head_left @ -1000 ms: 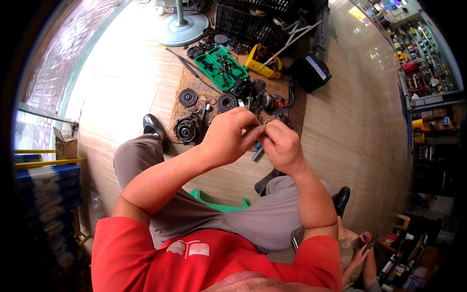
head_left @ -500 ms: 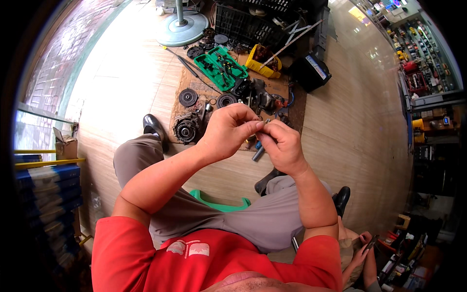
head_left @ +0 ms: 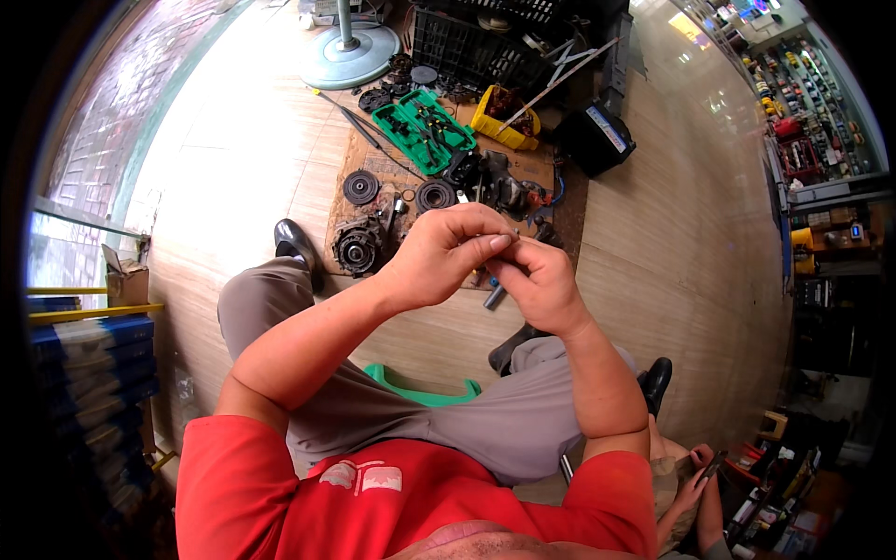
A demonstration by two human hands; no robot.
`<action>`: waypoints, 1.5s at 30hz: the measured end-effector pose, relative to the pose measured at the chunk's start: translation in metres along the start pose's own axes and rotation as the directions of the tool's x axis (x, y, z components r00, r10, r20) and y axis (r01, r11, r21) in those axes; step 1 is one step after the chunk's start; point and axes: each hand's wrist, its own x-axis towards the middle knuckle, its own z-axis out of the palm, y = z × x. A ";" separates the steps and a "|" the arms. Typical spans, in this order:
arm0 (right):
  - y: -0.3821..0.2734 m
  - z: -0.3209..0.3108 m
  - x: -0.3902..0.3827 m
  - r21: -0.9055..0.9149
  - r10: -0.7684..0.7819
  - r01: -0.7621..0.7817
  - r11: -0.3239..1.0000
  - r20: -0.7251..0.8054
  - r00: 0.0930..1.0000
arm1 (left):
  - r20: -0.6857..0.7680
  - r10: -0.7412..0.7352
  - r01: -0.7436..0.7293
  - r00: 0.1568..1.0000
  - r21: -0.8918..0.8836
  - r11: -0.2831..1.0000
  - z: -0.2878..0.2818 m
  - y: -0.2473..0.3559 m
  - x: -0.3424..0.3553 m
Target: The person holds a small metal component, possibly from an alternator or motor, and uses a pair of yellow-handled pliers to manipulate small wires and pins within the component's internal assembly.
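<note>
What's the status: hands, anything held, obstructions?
Left hand, right hand meeting at fingertips. Anything held: hidden. Green toolbox on cardboard beyond, not obstructing.

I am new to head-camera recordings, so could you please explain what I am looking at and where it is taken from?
There is no robot here, only a person working bare-handed. A wide camera worn on the head looks down past the red shirt, and its lens bends straight edges. The left hand and right hand meet in a pinch; if they hold something small, it is hidden. On the floor beyond, a cardboard sheet bears machine parts, including a dark round wheel, and an open green tool case. A yellow bin is nearby.
</note>
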 end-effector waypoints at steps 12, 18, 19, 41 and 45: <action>-0.002 -0.002 -0.002 -0.116 0.047 -0.040 0.992 0.054 0.997 | -0.099 -0.116 0.122 0.988 0.061 0.991 0.001 -0.002 -0.002; -0.004 0.001 -0.001 -0.106 0.001 0.004 0.994 0.042 0.999 | -0.194 -0.137 0.167 0.971 0.151 0.974 0.003 0.000 -0.004; -0.004 0.001 -0.001 -0.097 -0.007 0.010 0.995 0.035 0.999 | -0.221 -0.093 0.142 0.971 0.219 0.965 0.004 0.001 -0.004; -0.007 -0.006 -0.003 0.225 0.176 -0.206 0.952 0.146 0.974 | 0.094 -0.051 0.072 0.994 -0.240 0.968 -0.006 0.004 0.000; -0.006 -0.008 -0.004 0.210 0.181 -0.220 0.953 0.190 0.965 | 0.083 -0.102 0.119 0.991 -0.251 0.960 -0.005 0.004 -0.001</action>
